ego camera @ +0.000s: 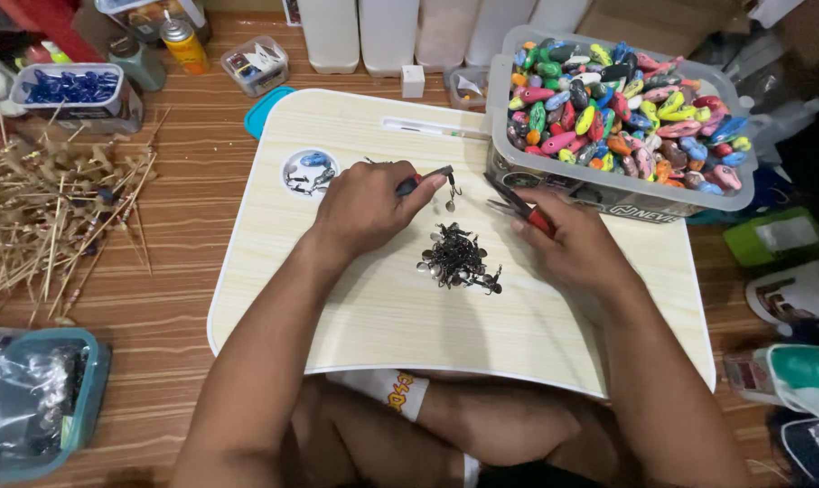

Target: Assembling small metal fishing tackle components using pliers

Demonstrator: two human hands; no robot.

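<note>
A pale wooden lap tray [373,316] sat over my crossed legs on the wooden floor [174,271]. At its far right corner stood my grey plastic bin [599,185], heaped with brightly painted lure bodies [622,99], its near wall just beyond my right hand. Left of the tray, a loose spread of bamboo skewers [48,217] lay well apart from my work. By the tray's near left corner lay a teal-rimmed tub [34,407] holding clear bags. Past the far left corner stood a clear box of blue pieces [70,89]. The round well [309,172] in the tray's far left part held a few small fittings. In the tray's middle, between my hands, lay a dark pile of hooks and swivels [457,259]. My left hand [364,210] was clenched around red-handled pliers [423,181], whose tip gripped a small metal swivel [452,194] above the pile. My right hand [567,244] grasped a second pair of red-handled pliers [518,208].
</note>
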